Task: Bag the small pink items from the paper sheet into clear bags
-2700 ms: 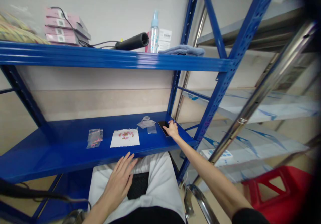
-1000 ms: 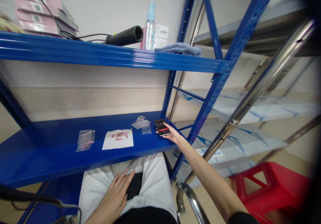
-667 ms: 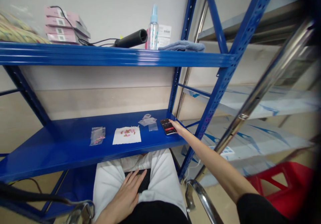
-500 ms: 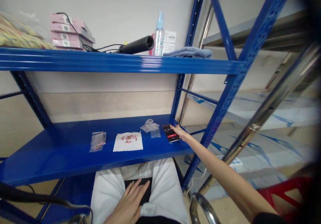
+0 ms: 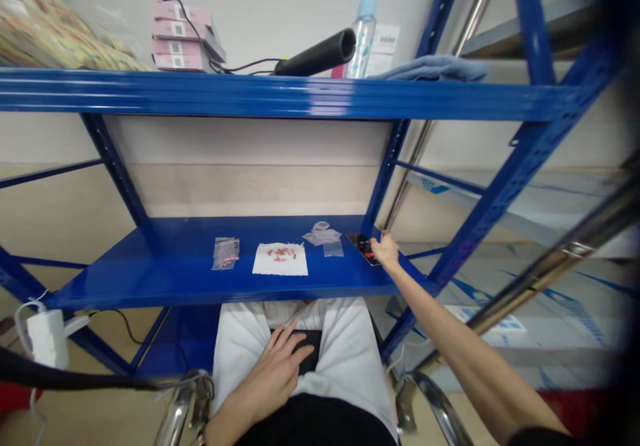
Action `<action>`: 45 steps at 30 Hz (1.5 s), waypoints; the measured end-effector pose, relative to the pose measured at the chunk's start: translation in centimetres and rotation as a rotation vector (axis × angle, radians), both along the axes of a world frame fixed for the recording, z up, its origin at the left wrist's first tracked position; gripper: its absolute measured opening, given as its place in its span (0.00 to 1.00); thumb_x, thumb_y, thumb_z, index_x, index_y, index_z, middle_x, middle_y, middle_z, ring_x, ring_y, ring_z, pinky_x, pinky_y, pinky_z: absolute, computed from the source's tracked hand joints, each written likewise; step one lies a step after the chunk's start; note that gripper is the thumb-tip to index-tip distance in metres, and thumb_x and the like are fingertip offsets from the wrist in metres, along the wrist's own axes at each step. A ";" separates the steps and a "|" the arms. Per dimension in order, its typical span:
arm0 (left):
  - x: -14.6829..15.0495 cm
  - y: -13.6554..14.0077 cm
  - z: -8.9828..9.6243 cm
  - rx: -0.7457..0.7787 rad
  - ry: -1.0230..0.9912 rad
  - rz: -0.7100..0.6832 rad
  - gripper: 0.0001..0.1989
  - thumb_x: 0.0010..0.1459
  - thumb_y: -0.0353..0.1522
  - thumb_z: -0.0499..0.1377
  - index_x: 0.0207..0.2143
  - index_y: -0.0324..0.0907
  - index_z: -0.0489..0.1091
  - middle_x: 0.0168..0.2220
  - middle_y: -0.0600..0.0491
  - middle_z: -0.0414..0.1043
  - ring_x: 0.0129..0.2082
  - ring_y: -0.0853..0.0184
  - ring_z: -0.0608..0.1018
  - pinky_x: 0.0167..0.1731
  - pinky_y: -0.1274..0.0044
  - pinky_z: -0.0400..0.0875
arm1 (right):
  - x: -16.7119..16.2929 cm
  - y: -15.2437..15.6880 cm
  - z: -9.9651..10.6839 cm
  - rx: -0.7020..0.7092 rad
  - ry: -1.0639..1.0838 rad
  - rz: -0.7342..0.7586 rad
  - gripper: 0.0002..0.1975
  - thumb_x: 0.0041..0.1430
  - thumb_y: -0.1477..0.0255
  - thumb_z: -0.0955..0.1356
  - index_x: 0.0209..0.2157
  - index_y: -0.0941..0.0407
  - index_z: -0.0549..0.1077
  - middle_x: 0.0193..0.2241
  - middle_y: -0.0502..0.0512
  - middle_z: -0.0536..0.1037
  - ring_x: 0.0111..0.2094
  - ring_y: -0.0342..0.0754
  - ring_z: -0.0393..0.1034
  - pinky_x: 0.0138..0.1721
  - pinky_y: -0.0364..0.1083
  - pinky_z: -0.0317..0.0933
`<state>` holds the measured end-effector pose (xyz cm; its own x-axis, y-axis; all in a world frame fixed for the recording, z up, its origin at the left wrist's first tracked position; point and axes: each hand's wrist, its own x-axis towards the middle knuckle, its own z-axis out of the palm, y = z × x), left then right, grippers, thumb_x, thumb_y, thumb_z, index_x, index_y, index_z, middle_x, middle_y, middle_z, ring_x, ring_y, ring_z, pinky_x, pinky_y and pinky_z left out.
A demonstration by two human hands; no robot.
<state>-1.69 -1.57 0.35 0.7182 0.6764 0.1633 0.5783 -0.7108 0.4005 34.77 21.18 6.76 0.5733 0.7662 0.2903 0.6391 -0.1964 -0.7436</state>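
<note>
My right hand (image 5: 385, 251) reaches to the right end of the lower blue shelf (image 5: 150, 279) and rests on a black phone (image 5: 364, 246) with a lit screen; its fingers cover part of the phone. My left hand (image 5: 277, 369) lies flat on my lap, fingers spread over white cloth and a dark patch. On the shelf lie a white paper (image 5: 281, 259) with small pink pieces, a clear bag (image 5: 225, 253) with pink pieces to its left, and a few empty clear bags (image 5: 324, 238) beside the phone.
The upper blue shelf (image 5: 250, 96) carries pink boxes (image 5: 180, 45), a black cylinder with a cable (image 5: 317, 53), a spray bottle (image 5: 361, 26) and a blue cloth (image 5: 430, 67). Blue uprights (image 5: 505, 179) and a steel pole (image 5: 560, 259) stand at right. A white adapter (image 5: 47, 336) hangs at left.
The phone was lifted off the shelf with its screen lit, then set back down at the shelf's right end. My left hand drew back from the shelf edge onto my lap. The view shifted left.
</note>
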 end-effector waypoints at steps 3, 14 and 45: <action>0.0 0.5 0.2 -0.003 0.004 -0.022 0.30 0.55 0.20 0.50 0.60 0.47 0.60 0.62 0.49 0.59 0.69 0.58 0.45 0.66 0.57 0.43 | -6.1 0.5 0.5 0.156 -0.263 0.193 0.21 0.59 0.74 0.63 0.54 0.60 0.65 0.47 0.65 0.71 0.50 0.58 0.63 0.52 0.54 0.56; -0.3 3.8 -6.3 0.200 0.092 -0.002 0.13 0.66 0.33 0.51 0.50 0.44 0.69 0.59 0.45 0.65 0.67 0.53 0.53 0.63 0.58 0.53 | -37.3 2.7 -1.9 0.127 -0.613 1.052 0.10 0.60 0.66 0.70 0.41 0.57 0.78 0.40 0.61 0.72 0.46 0.57 0.61 0.45 0.52 0.57; 0.8 3.4 -0.9 -0.589 -0.962 0.217 0.24 0.63 0.44 0.55 0.56 0.40 0.63 0.53 0.42 0.70 0.49 0.58 0.74 0.41 0.72 0.72 | -18.3 -18.7 -5.0 0.273 0.138 0.830 0.11 0.63 0.66 0.66 0.43 0.50 0.80 0.48 0.58 0.70 0.44 0.52 0.64 0.50 0.55 0.60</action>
